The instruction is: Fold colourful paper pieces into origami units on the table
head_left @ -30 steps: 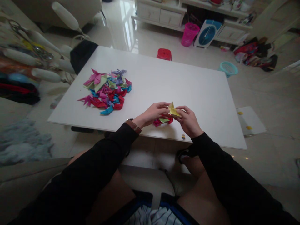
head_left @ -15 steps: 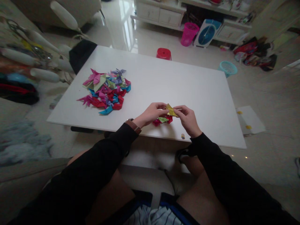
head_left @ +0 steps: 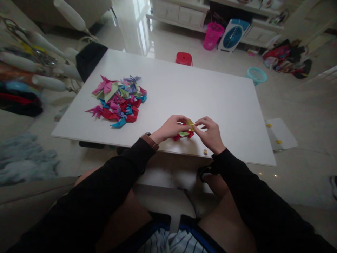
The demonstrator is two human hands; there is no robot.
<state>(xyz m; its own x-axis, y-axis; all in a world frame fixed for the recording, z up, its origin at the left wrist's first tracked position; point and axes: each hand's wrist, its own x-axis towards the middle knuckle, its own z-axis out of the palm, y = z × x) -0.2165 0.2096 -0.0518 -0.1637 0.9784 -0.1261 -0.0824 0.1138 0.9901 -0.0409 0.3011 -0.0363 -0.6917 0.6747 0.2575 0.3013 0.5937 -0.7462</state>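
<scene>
My left hand (head_left: 172,127) and my right hand (head_left: 210,134) meet over the near edge of the white table (head_left: 205,95), both pinching a small folded yellow paper piece (head_left: 190,123). Only a corner of it shows between the fingertips. Just below it on the table lie a few folded paper pieces, red and green (head_left: 183,134). A heap of several folded paper figures (head_left: 119,100) in pink, red, blue, purple and green lies at the table's left side, well away from both hands.
A red stool (head_left: 184,58) stands behind the table. Farther back are a pink basket (head_left: 213,35), a blue-and-white fan (head_left: 233,36) and a teal basket (head_left: 256,75). A white sheet (head_left: 280,135) lies on the floor at right. A cluttered rack (head_left: 34,59) is at left.
The yellow piece has dropped lower and been folded smaller between my fingers, so less of it shows. My hands have closed in slightly toward each other.
</scene>
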